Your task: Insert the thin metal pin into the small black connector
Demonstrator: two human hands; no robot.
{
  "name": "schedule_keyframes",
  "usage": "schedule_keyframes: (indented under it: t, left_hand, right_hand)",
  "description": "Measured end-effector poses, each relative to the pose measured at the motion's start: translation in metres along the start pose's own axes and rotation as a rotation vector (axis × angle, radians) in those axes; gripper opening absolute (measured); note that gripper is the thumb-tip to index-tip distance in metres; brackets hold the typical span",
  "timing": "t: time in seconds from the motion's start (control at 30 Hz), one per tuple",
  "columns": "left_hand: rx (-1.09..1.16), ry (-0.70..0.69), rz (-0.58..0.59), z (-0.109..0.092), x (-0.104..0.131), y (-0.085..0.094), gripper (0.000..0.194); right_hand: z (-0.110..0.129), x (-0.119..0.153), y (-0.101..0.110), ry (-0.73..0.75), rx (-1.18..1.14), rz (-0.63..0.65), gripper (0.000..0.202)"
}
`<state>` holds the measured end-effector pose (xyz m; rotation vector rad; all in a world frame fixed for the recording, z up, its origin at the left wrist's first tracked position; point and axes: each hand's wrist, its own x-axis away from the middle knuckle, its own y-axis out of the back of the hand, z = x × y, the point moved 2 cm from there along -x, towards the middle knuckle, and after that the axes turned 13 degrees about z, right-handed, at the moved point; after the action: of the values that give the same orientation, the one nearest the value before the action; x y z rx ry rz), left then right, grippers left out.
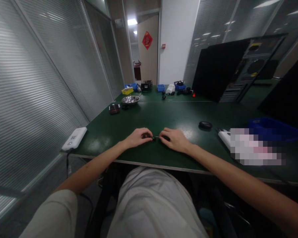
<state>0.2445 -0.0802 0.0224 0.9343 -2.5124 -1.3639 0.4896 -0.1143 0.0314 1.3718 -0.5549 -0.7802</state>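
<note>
Above the near part of the green table [139, 119], my two hands meet, nearly touching. My left hand [139, 137] is closed, thumb and fingers pinching a small black part [154, 138], whose kind is too small to make out. Opposite it, my right hand [173, 138] is curled round the dark handle of what looks like a small screwdriver [166, 138]. Its thin metal shaft points left at the black part; whether the tip touches cannot be seen clearly.
A black oval case [205, 125] lies right of my hands, near a blue tray [275, 129] and a blurred-out white item [225, 142]. At left sits a white box with a cable [74, 138]. Farther back are a metal bowl [130, 100], small baskets [161, 87] and a computer tower [223, 69].
</note>
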Motion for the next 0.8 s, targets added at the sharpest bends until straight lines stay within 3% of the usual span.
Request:
schedule_keyframes:
  t: [0.3, 0.8]
  left_hand:
    - [-0.026, -0.028, 0.025, -0.0082, -0.0018, -0.0024, 0.030]
    - [0.070, -0.020, -0.020, 0.0007, -0.0033, -0.0026, 0.024]
  right_hand:
    - [0.0050, 0.0017, 0.0001, 0.004, 0.028, 0.005, 0.021]
    - [0.0098, -0.0001, -0.0028, 0.121, 0.020, -0.019, 0.022]
